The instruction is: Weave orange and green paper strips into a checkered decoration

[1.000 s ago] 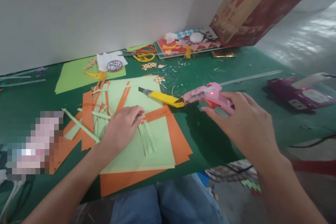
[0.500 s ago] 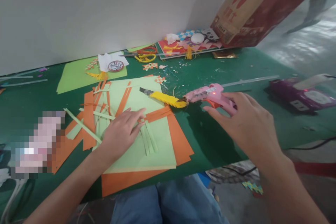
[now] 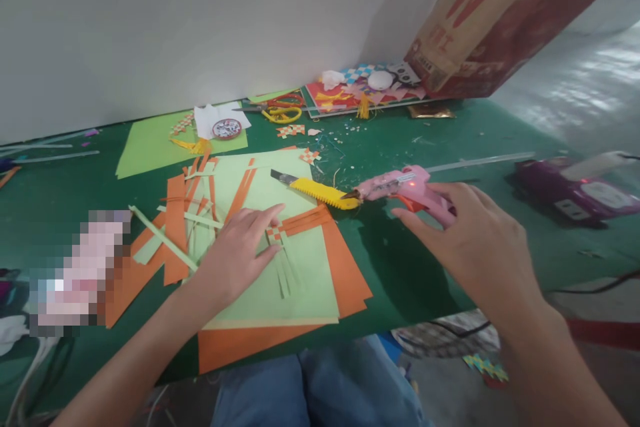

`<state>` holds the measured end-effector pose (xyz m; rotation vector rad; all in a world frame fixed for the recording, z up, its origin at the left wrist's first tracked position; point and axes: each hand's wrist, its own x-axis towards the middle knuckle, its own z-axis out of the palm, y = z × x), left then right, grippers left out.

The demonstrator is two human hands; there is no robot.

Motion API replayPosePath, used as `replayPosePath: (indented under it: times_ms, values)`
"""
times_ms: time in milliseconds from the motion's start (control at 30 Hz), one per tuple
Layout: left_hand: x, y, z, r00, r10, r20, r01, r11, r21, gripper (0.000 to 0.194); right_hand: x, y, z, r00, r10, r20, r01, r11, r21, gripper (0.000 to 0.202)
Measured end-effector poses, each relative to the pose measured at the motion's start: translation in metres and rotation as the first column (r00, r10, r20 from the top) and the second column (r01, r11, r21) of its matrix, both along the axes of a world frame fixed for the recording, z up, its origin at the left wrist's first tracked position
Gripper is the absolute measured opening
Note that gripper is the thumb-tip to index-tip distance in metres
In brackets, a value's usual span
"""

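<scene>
My right hand has its fingers around the handle of a pink glue gun, with the thumb reaching forward below the orange trigger. The gun's nozzle points left, at the end of a yellow utility knife whose blade is out. My left hand rests over pale green paper, thumb and fingers apart. Just beside its fingertips lies a small woven piece of orange and green strips, with loose strip ends trailing from it. Orange strips extend to its right.
Orange paper sticks out under the green sheets. Scissors, a round beaded piece and a craft board are at the back. A purple power strip lies right, a blurred-out device left, a red box behind.
My left thumb and fingers have parted and come off the woven piece, showing more of it. The right hand and glue gun hold their place; the view has shifted slightly.
</scene>
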<state>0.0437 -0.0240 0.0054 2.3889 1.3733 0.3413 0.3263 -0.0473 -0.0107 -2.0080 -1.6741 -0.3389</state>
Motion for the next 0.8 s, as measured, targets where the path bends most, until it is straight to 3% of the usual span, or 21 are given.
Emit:
replayPosePath:
  times_ms: [200,467,800]
  values:
    - [0.006,0.005,0.007,0.995,0.098,0.006,-0.096,0.987,-0.125,0.046,-0.002,-0.001,0.003,1.000,-0.009,-0.010,0.009,1.000,-0.020,0.073]
    - [0.005,0.012,0.007,0.996,0.011,0.083,0.005,0.983,-0.186,0.050,-0.006,-0.002,0.007,1.000,-0.018,-0.023,0.017,0.999,-0.045,0.072]
    - [0.004,0.012,0.011,0.997,0.045,0.060,-0.030,0.974,-0.227,0.049,-0.010,-0.004,0.011,0.997,-0.051,-0.059,0.045,0.994,-0.095,0.062]
